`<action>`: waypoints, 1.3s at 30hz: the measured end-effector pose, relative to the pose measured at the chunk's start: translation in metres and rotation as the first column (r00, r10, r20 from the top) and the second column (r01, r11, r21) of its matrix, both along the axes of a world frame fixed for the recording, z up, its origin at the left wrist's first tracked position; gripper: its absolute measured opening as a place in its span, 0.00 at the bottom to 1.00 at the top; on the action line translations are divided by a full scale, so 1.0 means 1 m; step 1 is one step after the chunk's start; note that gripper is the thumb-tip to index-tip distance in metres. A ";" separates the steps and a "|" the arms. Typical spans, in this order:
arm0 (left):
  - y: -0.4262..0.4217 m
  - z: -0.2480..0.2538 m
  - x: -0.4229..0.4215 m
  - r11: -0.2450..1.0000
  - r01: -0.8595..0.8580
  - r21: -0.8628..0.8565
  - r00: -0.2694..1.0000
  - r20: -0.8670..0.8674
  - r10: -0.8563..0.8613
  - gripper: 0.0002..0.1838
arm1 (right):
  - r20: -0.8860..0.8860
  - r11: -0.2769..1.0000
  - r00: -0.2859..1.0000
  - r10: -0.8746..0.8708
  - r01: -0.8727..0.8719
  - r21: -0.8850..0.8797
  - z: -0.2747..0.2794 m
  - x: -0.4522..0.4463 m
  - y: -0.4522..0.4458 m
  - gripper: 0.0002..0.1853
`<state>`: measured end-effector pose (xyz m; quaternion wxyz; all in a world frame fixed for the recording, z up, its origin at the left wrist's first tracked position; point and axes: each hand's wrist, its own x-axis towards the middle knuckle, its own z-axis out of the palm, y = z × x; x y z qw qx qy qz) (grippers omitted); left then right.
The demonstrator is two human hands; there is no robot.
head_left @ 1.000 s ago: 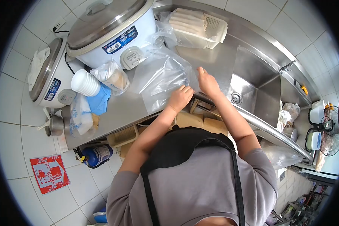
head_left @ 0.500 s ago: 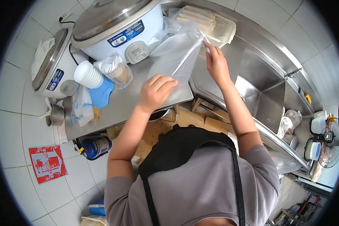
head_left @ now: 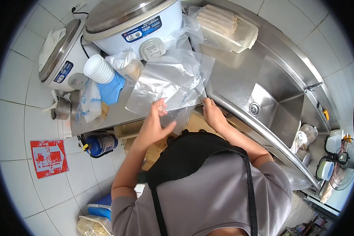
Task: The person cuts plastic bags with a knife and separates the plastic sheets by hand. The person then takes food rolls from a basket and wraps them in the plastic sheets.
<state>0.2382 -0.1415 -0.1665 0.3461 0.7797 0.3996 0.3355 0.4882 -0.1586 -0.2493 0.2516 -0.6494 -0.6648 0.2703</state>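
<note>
A clear plastic bag [head_left: 173,78] lies spread over the steel counter [head_left: 124,106], its near edge hanging past the counter's front. My left hand [head_left: 157,124] is at that near edge, its thumb and fingers apart. On the right, my right hand [head_left: 213,114] has its fingers closed on the bag's right corner. Behind the bag stands a large rice cooker [head_left: 135,29], with a bagged item [head_left: 126,67] and a stack of white cups [head_left: 99,69] on a blue cloth [head_left: 112,88] to its left.
A steel sink [head_left: 277,100] with a faucet [head_left: 313,87] is at the right. A white basket [head_left: 246,35] holds pale rolls at the back. A smaller cooker [head_left: 65,59] and a steel pot [head_left: 61,109] stand left, above a blue extinguisher [head_left: 100,144].
The bag has come down flat across the counter's front. My right hand has moved down towards me with its corner. My left hand has moved slightly lower and opened.
</note>
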 end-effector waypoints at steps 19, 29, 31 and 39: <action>0.067 -0.108 0.121 0.921 -0.085 0.380 0.807 -0.515 0.288 0.31 | 0.178 0.995 0.980 -0.094 0.085 0.056 -0.008 -0.002 0.013 0.07; 0.068 -0.110 0.121 0.916 -0.078 0.392 0.791 -0.535 0.296 0.32 | 0.238 0.980 0.955 -0.174 0.146 0.133 -0.007 0.014 0.067 0.10; 0.069 -0.111 0.122 0.914 -0.078 0.399 0.792 -0.532 0.300 0.32 | 0.328 0.985 0.930 -0.166 0.137 0.107 0.002 0.019 0.073 0.10; 0.069 -0.112 0.122 0.920 -0.086 0.383 0.784 -0.543 0.300 0.32 | 0.348 0.987 0.931 -0.107 0.058 0.149 -0.008 0.061 0.091 0.10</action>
